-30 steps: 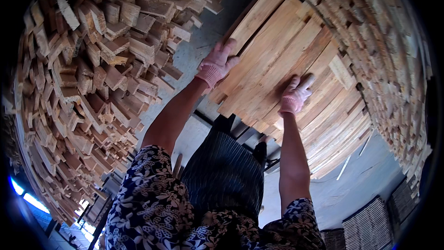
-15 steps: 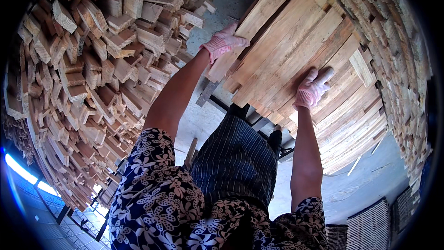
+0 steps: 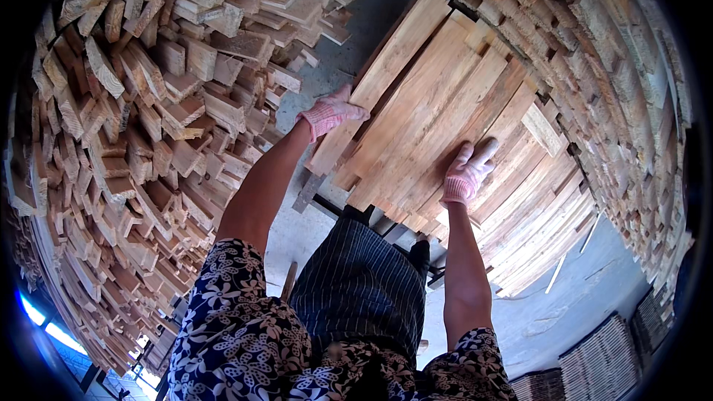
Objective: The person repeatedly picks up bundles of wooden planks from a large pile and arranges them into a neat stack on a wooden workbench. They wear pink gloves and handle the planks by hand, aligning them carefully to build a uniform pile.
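A long pale board is lying at the left outer edge of a broad row of boards, slanting from lower left to upper right, and a dark narrow gap is separating most of it from its neighbour. The left hand, wearing a pinkish knitted glove, is closing on this board's outer edge, the thumb lying over the top face; the other fingers are partly hidden. The right hand, gloved alike, is resting palm down near the middle of the row, fingers loosely spread and gripping nothing. A short pale block is lying on the boards beyond it, towards the far right edge. The row's near edge is running unevenly, with board ends stepping in and out, and dark metal rails are showing below it. Beyond the left edge, a strip of grey floor is giving open room between the row and a tall, jagged stack of wood. On the far right, another stack is crowding close against the row, leaving little room there. At lower right, more floor is opening out, and a thin white strip is showing beside the row
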Demonstrator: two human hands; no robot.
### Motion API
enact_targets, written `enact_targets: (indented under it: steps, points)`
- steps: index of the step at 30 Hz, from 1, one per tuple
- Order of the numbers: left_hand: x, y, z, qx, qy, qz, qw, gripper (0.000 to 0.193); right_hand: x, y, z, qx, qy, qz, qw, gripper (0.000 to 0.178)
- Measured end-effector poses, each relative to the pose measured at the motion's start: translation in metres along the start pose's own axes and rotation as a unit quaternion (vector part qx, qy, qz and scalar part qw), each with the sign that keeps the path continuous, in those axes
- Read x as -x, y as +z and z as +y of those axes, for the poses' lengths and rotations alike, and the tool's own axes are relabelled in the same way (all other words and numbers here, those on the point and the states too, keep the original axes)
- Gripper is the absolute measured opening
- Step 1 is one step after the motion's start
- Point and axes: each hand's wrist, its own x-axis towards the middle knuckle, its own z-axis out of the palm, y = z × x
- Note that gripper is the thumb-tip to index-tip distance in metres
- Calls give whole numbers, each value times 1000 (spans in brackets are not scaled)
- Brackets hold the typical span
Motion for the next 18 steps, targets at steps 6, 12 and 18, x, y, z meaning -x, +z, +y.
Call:
enact_targets:
  steps: [6, 12, 18]
  points:
    - [-8, 8, 7, -85, 69, 35, 993, 86, 1, -4, -4, 4, 25, -24, 999, 76]
    - [-52, -11, 1, -276, 58, 18, 959, 89, 0, -10, 0, -44, 21, -63, 997, 76]
    - [-56, 23, 34, -388, 53, 81, 917, 106, -5, -13, 0, -86, 42, -82, 992, 83]
